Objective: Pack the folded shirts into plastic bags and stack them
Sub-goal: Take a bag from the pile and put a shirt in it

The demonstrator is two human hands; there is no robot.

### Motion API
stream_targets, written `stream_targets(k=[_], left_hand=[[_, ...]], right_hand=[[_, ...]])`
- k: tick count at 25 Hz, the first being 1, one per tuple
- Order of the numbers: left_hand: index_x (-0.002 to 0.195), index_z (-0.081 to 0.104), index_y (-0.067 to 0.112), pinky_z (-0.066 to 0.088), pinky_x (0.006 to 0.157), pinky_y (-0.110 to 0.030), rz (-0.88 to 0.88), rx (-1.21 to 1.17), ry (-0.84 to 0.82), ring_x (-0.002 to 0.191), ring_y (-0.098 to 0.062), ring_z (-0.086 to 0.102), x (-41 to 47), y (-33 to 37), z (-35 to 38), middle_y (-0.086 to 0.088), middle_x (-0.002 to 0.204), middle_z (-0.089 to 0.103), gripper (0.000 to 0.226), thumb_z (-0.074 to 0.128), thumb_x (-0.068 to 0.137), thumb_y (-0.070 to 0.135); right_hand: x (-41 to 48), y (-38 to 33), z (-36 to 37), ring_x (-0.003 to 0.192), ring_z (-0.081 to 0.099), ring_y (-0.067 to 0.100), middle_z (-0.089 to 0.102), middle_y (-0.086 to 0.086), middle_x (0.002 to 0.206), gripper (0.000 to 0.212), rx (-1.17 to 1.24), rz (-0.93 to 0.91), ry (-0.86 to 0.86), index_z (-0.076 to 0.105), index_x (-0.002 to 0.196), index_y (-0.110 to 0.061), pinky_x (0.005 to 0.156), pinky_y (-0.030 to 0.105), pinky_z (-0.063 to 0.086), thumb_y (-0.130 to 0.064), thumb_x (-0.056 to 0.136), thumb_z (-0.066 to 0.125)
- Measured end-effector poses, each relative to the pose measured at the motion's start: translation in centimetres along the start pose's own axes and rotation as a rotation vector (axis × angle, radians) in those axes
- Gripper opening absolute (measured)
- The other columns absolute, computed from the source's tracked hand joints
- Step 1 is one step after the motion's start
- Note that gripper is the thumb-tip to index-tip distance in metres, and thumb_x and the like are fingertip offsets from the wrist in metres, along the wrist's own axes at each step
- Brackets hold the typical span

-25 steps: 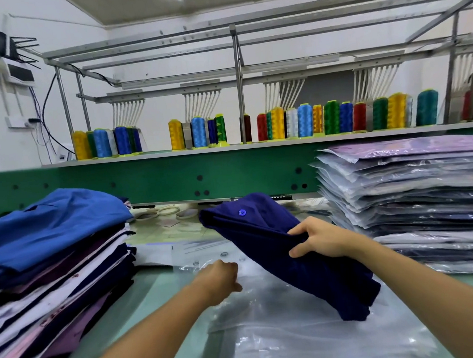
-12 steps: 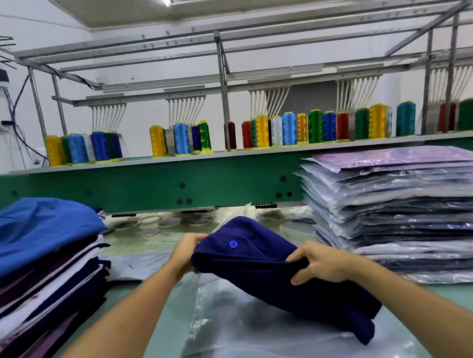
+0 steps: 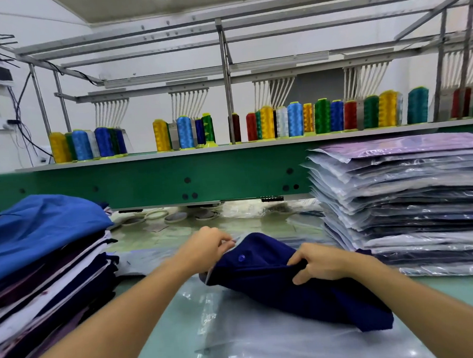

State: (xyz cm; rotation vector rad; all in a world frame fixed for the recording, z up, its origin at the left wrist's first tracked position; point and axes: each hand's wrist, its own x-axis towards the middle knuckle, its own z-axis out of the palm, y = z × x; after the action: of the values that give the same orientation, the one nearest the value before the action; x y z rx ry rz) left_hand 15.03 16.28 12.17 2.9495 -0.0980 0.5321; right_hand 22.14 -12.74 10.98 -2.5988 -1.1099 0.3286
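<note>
A folded navy shirt with a blue button lies tilted over clear plastic bags on the table. My right hand grips the shirt's upper edge near its middle. My left hand pinches a thin clear plastic edge at the shirt's collar end. A tall stack of bagged shirts stands at the right. A pile of unbagged folded shirts, blue on top, sits at the left.
A green machine beam runs across behind the table, carrying a shelf of coloured thread cones. Loose plastic and small round items lie under the beam. The pale green table top shows between the two piles.
My left hand moved from the bag on the table up to the shirt's collar end and now pinches plastic there. The shirt has come lower, toward the bags.
</note>
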Motion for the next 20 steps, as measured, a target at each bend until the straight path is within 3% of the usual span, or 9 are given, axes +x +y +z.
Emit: stream_targets(k=[4, 8, 11, 13, 16, 18, 20], left_hand=[[0.108, 0.071, 0.032, 0.051, 0.074, -0.038, 0.048, 0.120, 0.058, 0.092, -0.030, 0.066, 0.8, 4.7, -0.5, -0.003, 0.100, 0.073, 0.026, 0.047, 0.104, 0.040], [0.107, 0.071, 0.027, 0.044, 0.068, -0.033, 0.163, 0.151, 0.142, 0.096, -0.029, 0.064, 2.0, 9.5, -2.5, -0.001, 0.101, 0.073, 0.028, 0.045, 0.104, 0.037], [0.108, 0.072, 0.024, 0.052, 0.074, -0.037, 0.234, 0.091, 0.216, 0.097, -0.029, 0.064, 1.8, 11.9, -3.4, -0.002, 0.103, 0.073, 0.026, 0.047, 0.103, 0.030], [0.116, 0.072, 0.026, 0.053, 0.081, -0.039, 0.301, -0.029, 0.257, 0.100, -0.027, 0.065, 0.9, 12.1, -3.9, -0.001, 0.109, 0.074, 0.026, 0.049, 0.102, 0.026], [0.129, 0.066, 0.027, 0.049, 0.094, -0.039, 0.412, -0.170, 0.241, 0.110, -0.022, 0.063, -1.3, 12.4, -3.9, 0.000, 0.122, 0.071, 0.033, 0.052, 0.100, 0.022], [0.135, 0.058, 0.032, 0.045, 0.097, -0.044, 0.285, -0.076, 0.349, 0.118, -0.023, 0.056, -2.5, 11.8, -3.4, 0.001, 0.129, 0.061, 0.046, 0.056, 0.089, 0.025], [0.141, 0.046, 0.038, 0.043, 0.101, -0.051, -0.061, -0.076, 0.388, 0.130, -0.028, 0.042, -3.4, 9.9, -3.1, -0.004, 0.145, 0.040, 0.065, 0.057, 0.080, 0.021]], right_hand=[[1.1, -1.9, -0.3, 0.111, 0.057, 0.014, 0.067, -0.017, 0.113, 0.039, -0.165, 0.034, 0.136, 0.068, 0.119, -0.043, 0.084, 0.034, 0.041, -0.043, 0.080, 0.073], [1.8, -4.2, -1.5, 0.097, 0.061, 0.021, 0.068, -0.009, 0.093, 0.019, -0.089, 0.023, 0.220, 0.070, 0.095, -0.032, 0.083, 0.038, 0.050, -0.037, 0.077, 0.077], [1.7, -5.6, -1.9, 0.098, 0.064, 0.024, 0.071, 0.002, 0.103, 0.029, 0.081, -0.005, 0.305, 0.068, 0.104, -0.019, 0.088, 0.041, 0.052, -0.022, 0.078, 0.079], [1.5, -6.2, -2.0, 0.100, 0.064, 0.029, 0.070, 0.012, 0.104, 0.021, 0.150, -0.054, 0.354, 0.067, 0.102, -0.008, 0.090, 0.044, 0.052, -0.007, 0.082, 0.072], [1.4, -6.7, -2.0, 0.111, 0.060, 0.030, 0.065, 0.023, 0.121, 0.022, 0.221, -0.012, 0.375, 0.065, 0.115, 0.007, 0.093, 0.030, 0.044, 0.002, 0.097, 0.053], [1.4, -6.7, -1.8, 0.105, 0.059, 0.019, 0.067, 0.018, 0.125, 0.023, 0.332, 0.050, 0.384, 0.069, 0.114, 0.003, 0.091, 0.025, 0.042, 0.000, 0.096, 0.055], [1.4, -7.0, -1.5, 0.093, 0.063, 0.019, 0.073, 0.017, 0.115, 0.024, 0.484, 0.179, 0.413, 0.072, 0.109, 0.000, 0.096, 0.034, 0.047, -0.009, 0.087, 0.068]])
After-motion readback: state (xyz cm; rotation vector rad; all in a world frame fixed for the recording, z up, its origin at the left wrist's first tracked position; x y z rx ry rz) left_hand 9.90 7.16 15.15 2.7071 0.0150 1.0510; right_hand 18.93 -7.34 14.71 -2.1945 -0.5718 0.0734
